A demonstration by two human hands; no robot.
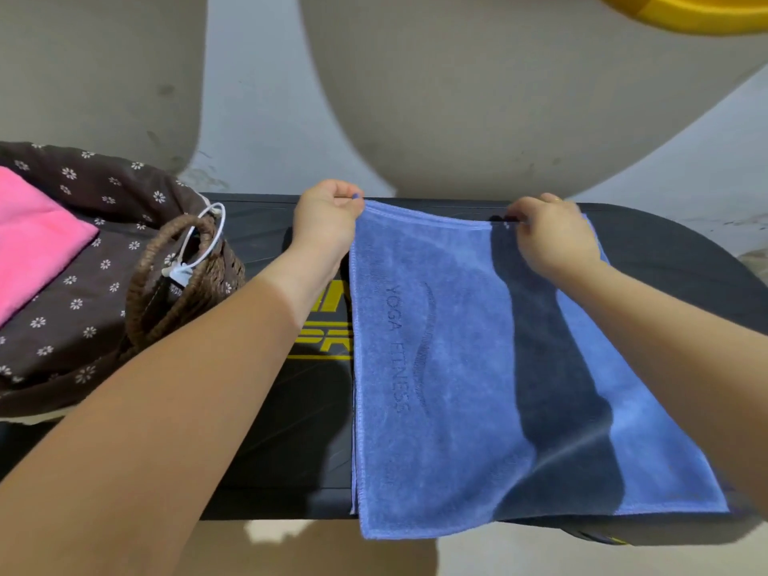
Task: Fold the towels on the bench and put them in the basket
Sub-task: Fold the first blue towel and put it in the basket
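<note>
A blue towel (457, 367) marked "YOGA FITNESS" lies spread across the black bench (266, 409), its near edge hanging a little over the front. My left hand (328, 220) pinches the towel's far left corner. At the far edge further right, my right hand (552, 234) pinches the towel too. The woven basket (62, 293) with a brown flowered lining stands at the left end of the bench. A folded pink towel (33, 243) lies inside it.
The basket's braided handles (174, 276) and a white cord with a tag (195, 251) face the towel. Yellow lettering (324, 338) shows on the bench between basket and towel. Grey and beige floor lies beyond; a yellow object (690, 10) sits top right.
</note>
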